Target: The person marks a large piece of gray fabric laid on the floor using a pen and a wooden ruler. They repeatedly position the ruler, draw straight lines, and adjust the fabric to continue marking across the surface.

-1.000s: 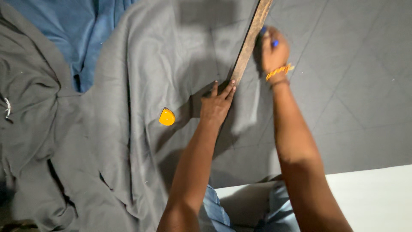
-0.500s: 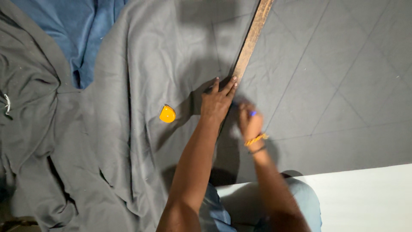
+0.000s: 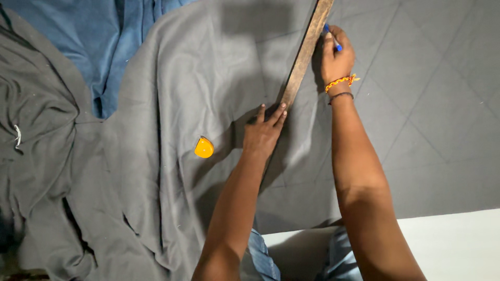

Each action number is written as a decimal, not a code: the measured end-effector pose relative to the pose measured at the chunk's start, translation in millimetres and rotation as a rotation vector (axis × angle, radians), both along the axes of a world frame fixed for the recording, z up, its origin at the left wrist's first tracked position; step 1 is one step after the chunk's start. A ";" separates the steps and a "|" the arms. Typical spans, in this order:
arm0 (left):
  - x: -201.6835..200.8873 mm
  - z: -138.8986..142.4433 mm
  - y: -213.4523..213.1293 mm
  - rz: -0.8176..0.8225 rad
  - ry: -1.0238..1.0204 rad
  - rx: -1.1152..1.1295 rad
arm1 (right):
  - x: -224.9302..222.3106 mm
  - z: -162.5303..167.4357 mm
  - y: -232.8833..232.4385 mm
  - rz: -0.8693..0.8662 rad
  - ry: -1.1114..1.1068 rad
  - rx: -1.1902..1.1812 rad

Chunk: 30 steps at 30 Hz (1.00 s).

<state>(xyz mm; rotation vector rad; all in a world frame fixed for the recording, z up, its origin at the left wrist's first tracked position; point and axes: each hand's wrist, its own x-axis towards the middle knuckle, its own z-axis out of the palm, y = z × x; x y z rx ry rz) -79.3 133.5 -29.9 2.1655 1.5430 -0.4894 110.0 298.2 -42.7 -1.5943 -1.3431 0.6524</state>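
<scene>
A long brown wooden ruler point(image 3: 304, 54) lies slanted across a wide grey cloth point(image 3: 198, 78) spread on the table. The left hand point(image 3: 263, 132) presses its spread fingertips on the ruler's near end, while the right hand point(image 3: 336, 57) grips a blue marker point(image 3: 333, 39) just beside the ruler's far edge. A small orange chalk piece point(image 3: 203, 148) rests on the cloth, left of the left hand.

White floor point(image 3: 458, 244) — hard shadows

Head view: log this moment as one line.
left hand pressing wooden ruler | right hand holding blue marker at ruler edge | grey cloth underneath
</scene>
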 end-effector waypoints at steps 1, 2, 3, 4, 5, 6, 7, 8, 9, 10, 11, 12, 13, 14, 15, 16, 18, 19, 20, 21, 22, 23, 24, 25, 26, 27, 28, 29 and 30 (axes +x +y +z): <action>0.8 1.6 1.4 0.001 0.015 -0.016 | -0.1 -2.3 -4.9 0.003 -0.023 -0.013; 1.7 3.4 3.0 0.001 0.028 -0.031 | -1.3 -5.3 -13.0 0.023 -0.011 -0.025; 2.6 5.2 4.3 0.001 0.040 -0.044 | -3.3 -8.6 -25.3 0.042 -0.001 -0.038; 3.4 6.9 5.0 0.002 0.044 -0.062 | -5.2 -12.4 -41.8 0.062 0.006 -0.051; 3.7 8.2 5.4 0.002 0.047 -0.079 | -10.1 -15.9 -66.0 0.081 -0.055 -0.032; 3.9 8.7 5.4 0.001 0.050 -0.095 | -17.0 -18.3 -95.3 0.099 -0.117 -0.014; 3.7 8.4 5.0 0.003 0.048 -0.073 | -25.5 -20.0 -124.8 0.089 -0.151 0.011; 3.2 7.3 3.6 0.004 0.047 -0.055 | -36.8 -21.7 -153.9 0.064 -0.228 -0.259; 2.6 5.3 2.1 0.005 0.047 -0.035 | -46.3 -19.0 -190.0 0.091 -0.129 -0.061; 1.5 2.7 0.3 0.000 0.036 -0.012 | -54.1 -14.2 -222.6 0.087 -0.115 -0.096; 0.6 -0.3 -1.8 -0.005 0.026 0.009 | -64.0 -7.4 -253.7 0.085 -0.072 -0.162; -0.1 -3.3 -3.9 -0.010 0.016 0.031 | -72.2 -1.0 -276.7 0.083 -0.029 -0.227; -0.7 -6.1 -5.6 -0.014 0.011 0.057 | -77.4 3.1 -290.3 0.088 -0.017 -0.247; -0.6 -7.3 -6.4 -0.018 0.006 0.083 | -81.1 7.4 -300.4 0.093 -0.006 -0.267; -0.8 -7.6 -6.9 -0.021 0.001 0.109 | -83.0 10.6 -305.7 0.098 0.006 -0.287; -0.8 -7.9 -6.8 -0.021 -0.001 0.087 | -82.3 12.5 -307.0 0.061 0.060 -0.278; -2.0 -5.0 -4.9 -0.027 -0.014 0.046 | -73.9 12.8 -305.2 -0.023 0.160 -0.254; -2.2 -0.9 -3.5 -0.039 -0.016 0.068 | -67.1 12.5 -306.3 -0.032 0.174 -0.256; -3.6 3.9 -2.4 -0.052 -0.017 0.088 | -59.5 12.3 -310.3 -0.043 0.190 -0.260; -3.2 8.7 -0.9 -0.068 -0.018 0.112 | -51.0 12.2 -316.5 -0.055 0.206 -0.259; -2.2 13.0 1.2 -0.023 -0.084 0.077 | -43.1 13.2 -326.2 -0.015 0.153 -0.261; -0.2 16.2 3.4 0.018 -0.153 0.042 | -36.2 16.2 -340.0 0.021 0.098 -0.261; 4.9 17.9 5.6 0.059 -0.222 0.001 | -30.5 19.5 -353.8 0.056 0.042 -0.267; 12.3 17.4 8.2 0.169 -0.217 0.036 | -27.2 23.0 -366.9 0.114 -0.026 -0.196; 20.9 15.6 10.6 0.284 -0.207 0.064 | -25.1 27.7 -379.2 0.178 -0.091 -0.131; 30.2 12.7 12.5 0.406 -0.194 0.095 | -24.3 33.1 -390.2 0.195 -0.075 -0.187; 39.4 8.9 15.3 0.442 -0.153 0.085 | -27.0 38.7 -398.3 0.217 -0.058 -0.236; 47.4 5.3 19.1 0.478 -0.109 0.081 | -30.4 43.9 -402.5 0.240 -0.036 -0.278; 54.3 2.2 23.2 0.511 -0.065 0.079 | -32.6 48.9 -403.8 0.254 -0.068 -0.271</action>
